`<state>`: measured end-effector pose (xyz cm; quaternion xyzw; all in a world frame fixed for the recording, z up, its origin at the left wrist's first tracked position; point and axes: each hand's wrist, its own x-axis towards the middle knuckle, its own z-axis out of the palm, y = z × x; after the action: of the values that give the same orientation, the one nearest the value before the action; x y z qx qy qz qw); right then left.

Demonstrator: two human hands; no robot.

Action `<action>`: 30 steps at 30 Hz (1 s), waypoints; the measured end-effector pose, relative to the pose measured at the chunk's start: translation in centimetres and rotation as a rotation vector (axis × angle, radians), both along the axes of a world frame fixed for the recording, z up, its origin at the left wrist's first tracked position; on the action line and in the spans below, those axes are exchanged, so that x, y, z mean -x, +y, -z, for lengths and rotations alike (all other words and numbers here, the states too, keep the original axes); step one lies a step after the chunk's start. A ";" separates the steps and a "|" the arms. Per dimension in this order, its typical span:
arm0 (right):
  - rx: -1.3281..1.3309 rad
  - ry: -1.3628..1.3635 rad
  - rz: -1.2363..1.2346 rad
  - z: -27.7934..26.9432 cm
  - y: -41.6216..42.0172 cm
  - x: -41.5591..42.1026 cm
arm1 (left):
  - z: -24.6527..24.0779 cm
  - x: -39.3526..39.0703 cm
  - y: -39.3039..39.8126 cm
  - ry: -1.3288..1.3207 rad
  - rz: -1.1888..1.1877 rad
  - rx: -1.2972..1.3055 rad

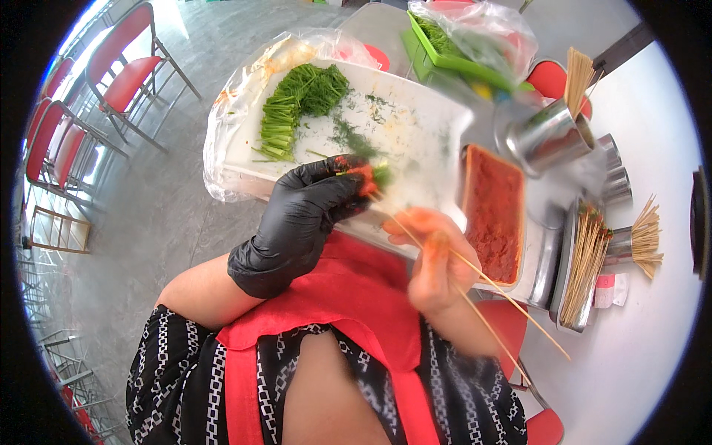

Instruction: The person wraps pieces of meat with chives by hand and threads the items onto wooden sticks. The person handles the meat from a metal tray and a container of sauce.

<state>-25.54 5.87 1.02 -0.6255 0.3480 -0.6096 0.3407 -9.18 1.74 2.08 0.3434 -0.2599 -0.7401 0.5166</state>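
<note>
My left hand (306, 217), in a black glove, grips a small bundle of green herb with red paste (368, 179) on it. Two thin wooden skewers (495, 286) run from that bundle through my bare right hand (436, 253), which pinches them between thumb and fingers. Orange-red stains mark the right thumb and fingertips. Under both hands lies a white tray (423, 161) scattered with bits of leaf. A neat pile of cut feathery green herbs (281, 125) rests at its far left. To the right stands a rectangular container of thick red paste (494, 217).
A metal tray holds loaded skewers (584, 267) at the right. Bare skewers fill a tilted steel cup (548, 139) and a smaller cup (620, 245). Beyond the white tray sits a green basket (445, 61) of herbs under plastic. Red folding chairs (130, 83) stand at the left.
</note>
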 end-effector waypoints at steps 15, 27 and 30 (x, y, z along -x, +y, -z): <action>0.115 0.197 0.076 0.3 -0.6 0.0 | 0.2 0.3 -0.3 -0.003 0.003 0.016; -0.053 -0.243 -0.020 2.2 -1.2 0.3 | 0.8 0.6 -0.6 0.076 0.047 -0.059; -0.091 -0.293 -0.030 2.4 -1.2 0.4 | 1.7 0.7 -0.8 0.128 0.056 -0.057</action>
<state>-25.90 4.69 -1.34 -0.5188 0.3125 -0.6727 0.4251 -9.91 0.93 0.39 0.3026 -0.2146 -0.7816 0.5014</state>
